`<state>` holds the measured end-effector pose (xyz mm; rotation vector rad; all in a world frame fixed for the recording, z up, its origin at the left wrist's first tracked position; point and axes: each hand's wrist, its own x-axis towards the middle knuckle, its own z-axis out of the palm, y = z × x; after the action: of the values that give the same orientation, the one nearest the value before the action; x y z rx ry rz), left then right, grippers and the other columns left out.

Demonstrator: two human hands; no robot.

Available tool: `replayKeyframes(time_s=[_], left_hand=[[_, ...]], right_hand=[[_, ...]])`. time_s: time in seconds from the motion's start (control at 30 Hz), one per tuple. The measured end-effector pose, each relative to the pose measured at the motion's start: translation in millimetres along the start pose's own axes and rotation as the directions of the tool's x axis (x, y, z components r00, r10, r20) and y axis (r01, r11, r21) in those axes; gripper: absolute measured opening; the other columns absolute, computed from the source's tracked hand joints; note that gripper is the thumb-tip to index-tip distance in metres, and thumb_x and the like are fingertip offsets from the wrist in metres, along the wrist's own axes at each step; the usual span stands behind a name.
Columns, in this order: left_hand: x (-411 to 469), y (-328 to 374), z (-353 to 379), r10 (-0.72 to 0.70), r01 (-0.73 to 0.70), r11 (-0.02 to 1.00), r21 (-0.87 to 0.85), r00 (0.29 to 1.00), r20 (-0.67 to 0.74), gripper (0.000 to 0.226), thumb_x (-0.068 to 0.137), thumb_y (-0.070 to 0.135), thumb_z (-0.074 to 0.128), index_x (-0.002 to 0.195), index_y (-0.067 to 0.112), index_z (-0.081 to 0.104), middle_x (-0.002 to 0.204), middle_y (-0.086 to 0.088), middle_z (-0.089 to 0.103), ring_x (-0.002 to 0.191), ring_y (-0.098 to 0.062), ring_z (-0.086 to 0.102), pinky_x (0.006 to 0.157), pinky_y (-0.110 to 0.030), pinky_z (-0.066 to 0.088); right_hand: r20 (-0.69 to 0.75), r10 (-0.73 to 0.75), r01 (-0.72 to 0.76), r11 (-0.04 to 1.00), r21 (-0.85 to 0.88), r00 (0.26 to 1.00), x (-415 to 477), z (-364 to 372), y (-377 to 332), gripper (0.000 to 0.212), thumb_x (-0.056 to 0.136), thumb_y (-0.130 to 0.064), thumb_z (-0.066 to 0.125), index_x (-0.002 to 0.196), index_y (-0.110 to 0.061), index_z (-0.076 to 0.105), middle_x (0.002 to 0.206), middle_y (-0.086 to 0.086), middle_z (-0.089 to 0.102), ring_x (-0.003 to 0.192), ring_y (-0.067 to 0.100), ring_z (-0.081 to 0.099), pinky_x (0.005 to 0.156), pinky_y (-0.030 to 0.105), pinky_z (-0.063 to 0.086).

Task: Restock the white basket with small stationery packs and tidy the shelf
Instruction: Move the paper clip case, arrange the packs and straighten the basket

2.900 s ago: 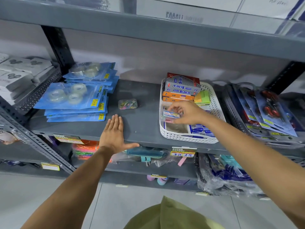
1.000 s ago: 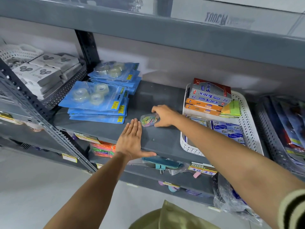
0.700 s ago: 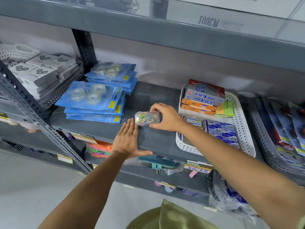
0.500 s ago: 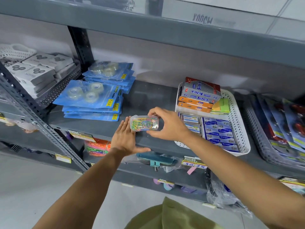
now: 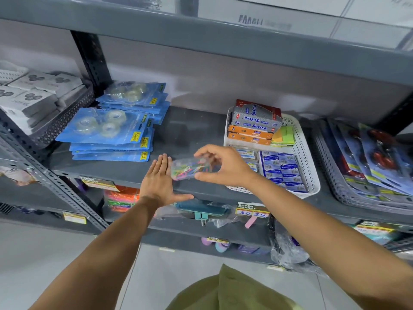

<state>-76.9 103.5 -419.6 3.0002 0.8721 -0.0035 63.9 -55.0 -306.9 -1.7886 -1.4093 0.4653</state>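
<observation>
The right hand [image 5: 220, 167] pinches a small clear box of coloured paper clips [image 5: 190, 168] between thumb and fingers, held above the front of the grey shelf [image 5: 190, 130], just left of the white basket [image 5: 300, 151]. The left hand [image 5: 159, 182] lies flat, fingers pressed together, touching nothing but the shelf edge. Step in hand: transfer; the next move likely calls for a rightward carry into a free gap among the basket's 2 stacks and rows of packs.
</observation>
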Motion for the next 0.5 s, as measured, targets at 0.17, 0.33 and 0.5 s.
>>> replayKeyframes(time_s=[0.17, 0.33, 0.5], left_hand=[[-1, -1, 0, -0.002, 0.002, 1.000, 0.009, 1.000, 0.003, 0.142, 0.051, 0.100, 0.017, 0.150, 0.000, 0.002, 0.160, -0.017, 0.002, 0.149, -0.027, -0.001, 0.121, -0.037, -0.003], [-2, -1, -2, 0.002, -0.003, 0.999, 0.033, 1.000, 0.021, 0.140, 0.053, 0.100, 0.014, 0.150, 0.001, -0.002, 0.161, -0.015, -0.003, 0.149, -0.027, -0.005, 0.121, -0.038, -0.004], [-2, -1, -2, 0.007, -0.007, 0.999, 0.037, 1.000, 0.021, 0.139, 0.055, 0.100, 0.016, 0.151, 0.001, -0.002, 0.161, -0.015, -0.002, 0.149, -0.027, -0.005, 0.120, -0.037, -0.005]], right_hand=[[0.080, 0.280, -0.290, 0.899, 0.327, 0.957, -8, -18, 6, 0.014, 0.096, -0.017, 0.053, 0.083, -0.018, 0.058, 0.064, 0.011, 0.062, 0.044, 0.016, 0.061, 0.046, 0.025, 0.050], [0.054, 0.398, -0.401, 0.914, 0.055, 0.916, -16, -56, 29, 0.037, 0.099, -0.038, 0.043, 0.098, -0.011, 0.068, 0.071, 0.005, 0.073, 0.054, 0.019, 0.065, 0.060, 0.036, 0.056], [-0.032, 0.427, -0.428, 0.901, -0.072, 0.904, -23, -83, 54, 0.016, 0.098, -0.033, 0.049, 0.091, -0.021, 0.058, 0.068, 0.004, 0.066, 0.043, 0.013, 0.057, 0.044, 0.028, 0.049]])
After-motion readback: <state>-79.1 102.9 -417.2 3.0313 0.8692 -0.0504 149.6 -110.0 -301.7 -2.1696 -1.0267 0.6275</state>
